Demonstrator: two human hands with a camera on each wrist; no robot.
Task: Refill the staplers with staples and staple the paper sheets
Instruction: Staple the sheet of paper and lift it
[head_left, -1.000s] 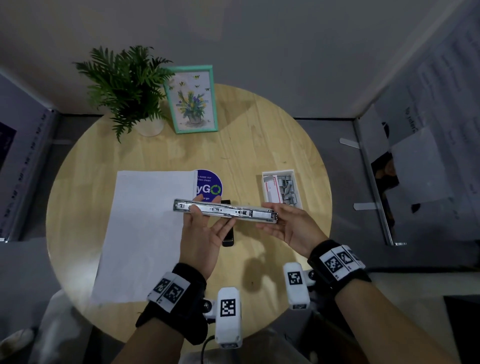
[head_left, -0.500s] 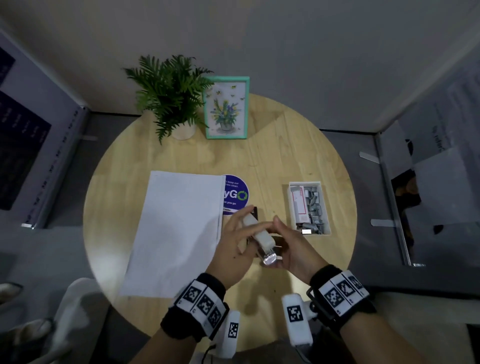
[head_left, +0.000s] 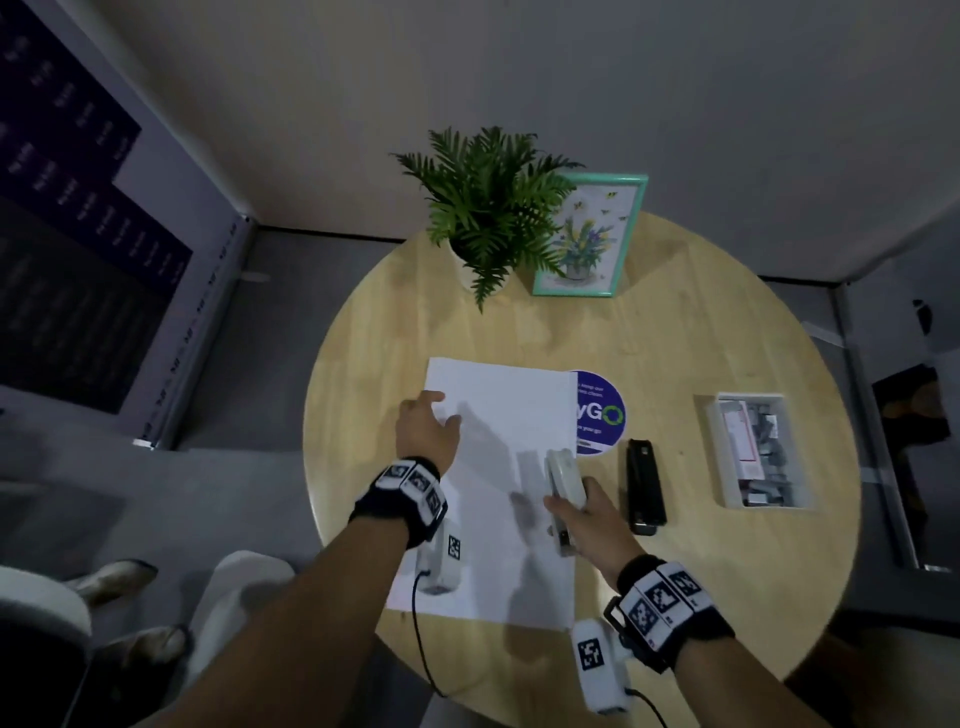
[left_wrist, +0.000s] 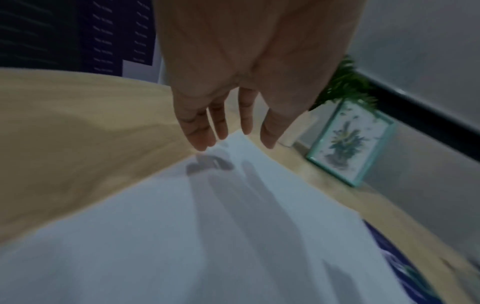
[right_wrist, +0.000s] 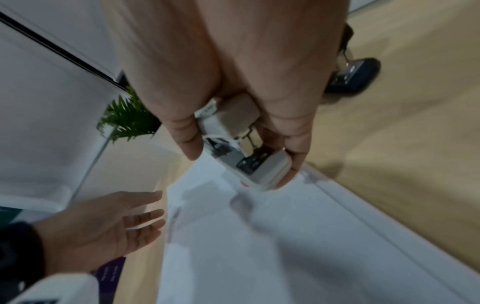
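Observation:
A stack of white paper sheets lies on the round wooden table. My right hand grips a white stapler just above the paper's right edge, nose pointing away from me; in the right wrist view the fingers wrap the stapler from both sides. My left hand is open, its straight fingers hovering just above the paper's far left corner. A black stapler lies shut on the table right of my right hand. A white box of staples sits further right.
A potted fern and a teal picture frame stand at the table's far side. A round purple sticker shows beside the paper's far right corner. Grey floor and wall panels surround the table.
The white stapler, held opened out by both hands, is now folded shut. My left hand let go and moved left to the paper's corner. My right hand carried the stapler over the paper's right edge.

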